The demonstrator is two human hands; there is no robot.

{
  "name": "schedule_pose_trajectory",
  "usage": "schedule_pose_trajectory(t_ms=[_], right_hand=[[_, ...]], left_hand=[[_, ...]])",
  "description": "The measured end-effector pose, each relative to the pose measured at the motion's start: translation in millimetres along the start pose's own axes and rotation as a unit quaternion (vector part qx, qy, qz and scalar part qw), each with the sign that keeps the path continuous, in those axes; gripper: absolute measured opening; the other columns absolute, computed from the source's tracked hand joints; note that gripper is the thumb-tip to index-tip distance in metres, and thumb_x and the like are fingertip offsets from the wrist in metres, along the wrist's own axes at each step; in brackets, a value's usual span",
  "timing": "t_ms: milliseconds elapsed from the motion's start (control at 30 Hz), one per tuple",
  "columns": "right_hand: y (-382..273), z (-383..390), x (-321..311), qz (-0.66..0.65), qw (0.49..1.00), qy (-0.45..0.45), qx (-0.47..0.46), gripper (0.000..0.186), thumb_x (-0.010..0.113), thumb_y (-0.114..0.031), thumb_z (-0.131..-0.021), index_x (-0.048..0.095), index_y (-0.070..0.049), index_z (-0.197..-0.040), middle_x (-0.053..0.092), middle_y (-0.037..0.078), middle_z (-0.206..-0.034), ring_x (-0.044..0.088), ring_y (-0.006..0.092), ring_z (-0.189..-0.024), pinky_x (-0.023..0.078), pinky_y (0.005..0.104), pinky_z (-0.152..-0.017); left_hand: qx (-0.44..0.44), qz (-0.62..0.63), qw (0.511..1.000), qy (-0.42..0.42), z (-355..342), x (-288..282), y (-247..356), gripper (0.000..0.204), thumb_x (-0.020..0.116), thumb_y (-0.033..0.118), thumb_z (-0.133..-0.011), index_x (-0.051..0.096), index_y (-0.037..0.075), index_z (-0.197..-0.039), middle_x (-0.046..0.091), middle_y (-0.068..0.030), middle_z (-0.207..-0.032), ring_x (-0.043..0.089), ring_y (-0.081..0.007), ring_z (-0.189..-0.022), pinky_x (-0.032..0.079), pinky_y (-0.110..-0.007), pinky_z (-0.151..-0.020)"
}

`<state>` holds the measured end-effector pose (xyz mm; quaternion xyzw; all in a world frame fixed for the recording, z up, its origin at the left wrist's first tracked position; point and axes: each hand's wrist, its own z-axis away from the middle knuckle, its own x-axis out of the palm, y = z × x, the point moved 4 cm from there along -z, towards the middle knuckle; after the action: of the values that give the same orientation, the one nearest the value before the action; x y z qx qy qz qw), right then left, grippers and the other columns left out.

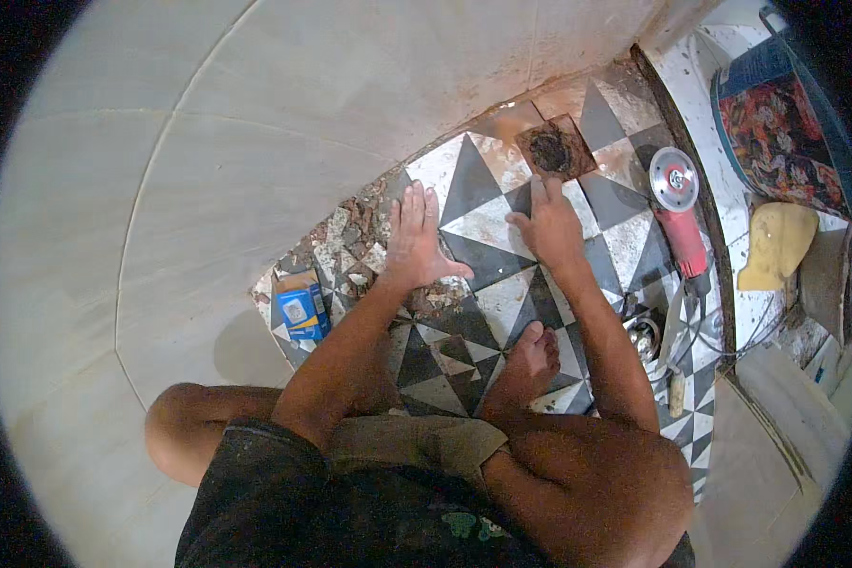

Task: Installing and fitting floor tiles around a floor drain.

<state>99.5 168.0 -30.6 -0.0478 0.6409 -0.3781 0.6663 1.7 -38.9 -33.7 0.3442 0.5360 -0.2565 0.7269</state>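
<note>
My left hand (415, 244) is open, its fingers spread, lying flat at the edge where whole patterned floor tiles meet broken rubble (355, 232). My right hand (551, 227) is open too, palm down on a black, white and grey triangle-patterned tile (488, 227). Its fingertips point at a square, dirt-stained drain opening (551, 150) just beyond them. Neither hand holds anything. Both press or rest on the tiles; how hard I cannot tell. My bare foot (530, 364) stands on the tiles between my arms.
A red angle grinder (680, 213) with a metal disc lies on the right. Below it are its cord and a trowel (670, 327) with a wooden handle. A blue box (301, 308) stands by the left wall. A bucket (786, 118) and a yellow scraper (778, 244) sit at far right.
</note>
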Motion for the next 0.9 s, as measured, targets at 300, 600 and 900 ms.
schedule_pose_trajectory(t_ms=[300, 600, 900], right_hand=[[14.8, -0.9, 4.5, -0.012, 0.991, 0.062, -0.116, 0.070, 0.074, -0.024, -0.079, 0.046, 0.008, -0.135, 0.050, 0.025, -0.124, 0.051, 0.0424, -0.111, 0.044, 0.0449, -0.096], [15.6, 1.6, 16.6, -0.039, 0.992, 0.084, -0.087, 0.069, 0.076, -0.024, -0.079, 0.048, 0.009, -0.133, 0.051, 0.022, -0.114, 0.052, 0.0395, -0.106, 0.044, 0.0437, -0.094], [14.4, 5.5, 25.9, -0.001, 0.987, 0.136, -0.091, 0.062, 0.069, -0.027, -0.086, 0.047, 0.007, -0.132, 0.054, 0.024, -0.116, 0.053, 0.0399, -0.103, 0.045, 0.0458, -0.093]], left_hand=[[-0.013, -0.004, 1.000, -0.013, -0.6, 3.4, 8.9, 0.152, 0.070, 0.085, -0.047, 0.015, -0.015, -0.147, 0.011, -0.0378, -0.154, 0.009, -0.0495, -0.145, 0.008, -0.057, -0.118], [0.028, -0.014, 0.998, -0.053, -0.7, 2.8, 14.7, 0.152, 0.074, 0.082, -0.045, 0.014, -0.011, -0.149, 0.008, -0.0399, -0.153, 0.008, -0.0518, -0.145, 0.008, -0.058, -0.118], [0.039, -0.031, 0.990, -0.129, -13.9, -0.3, 38.1, 0.148, 0.080, 0.075, -0.046, 0.012, -0.006, -0.151, 0.002, -0.0426, -0.151, 0.002, -0.0535, -0.144, 0.005, -0.058, -0.118]])
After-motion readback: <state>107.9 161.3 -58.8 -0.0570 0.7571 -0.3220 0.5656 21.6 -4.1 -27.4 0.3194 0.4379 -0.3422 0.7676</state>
